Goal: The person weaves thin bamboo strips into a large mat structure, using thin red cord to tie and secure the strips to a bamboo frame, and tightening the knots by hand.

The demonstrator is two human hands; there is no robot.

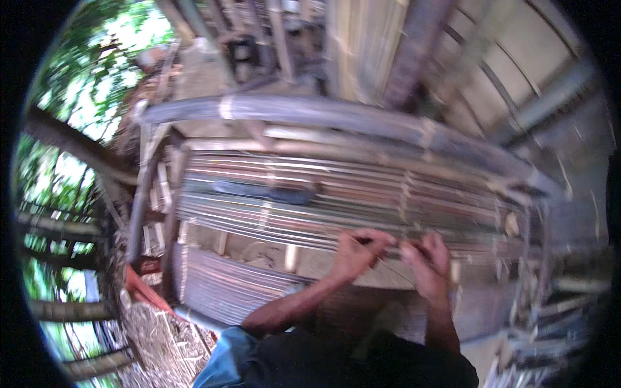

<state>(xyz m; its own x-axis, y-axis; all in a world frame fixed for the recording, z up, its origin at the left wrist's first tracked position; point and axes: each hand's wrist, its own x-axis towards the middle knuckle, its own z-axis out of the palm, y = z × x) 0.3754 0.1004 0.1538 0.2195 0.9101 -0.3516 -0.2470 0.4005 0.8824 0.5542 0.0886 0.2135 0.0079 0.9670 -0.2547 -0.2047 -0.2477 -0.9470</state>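
My left hand (361,253) and my right hand (428,264) are close together at the near edge of a panel of thin bamboo slats (336,210). The fingers of both are pinched together around a thin strip (396,271), part of which trails below them. Blur and the fingers hide most of it. They are in line with a pale cross-binding (405,194) that runs over the slats. To the left, a dark, long object (265,192), possibly a knife or sheath, lies on the slats.
A thick bamboo pole (323,111) forms the frame's far side. Nearer me is a second slatted section (236,281), with a gap between the two. Red cloth (147,290) hangs at the left corner. Cut bamboo pieces (550,330) are piled at the lower right.
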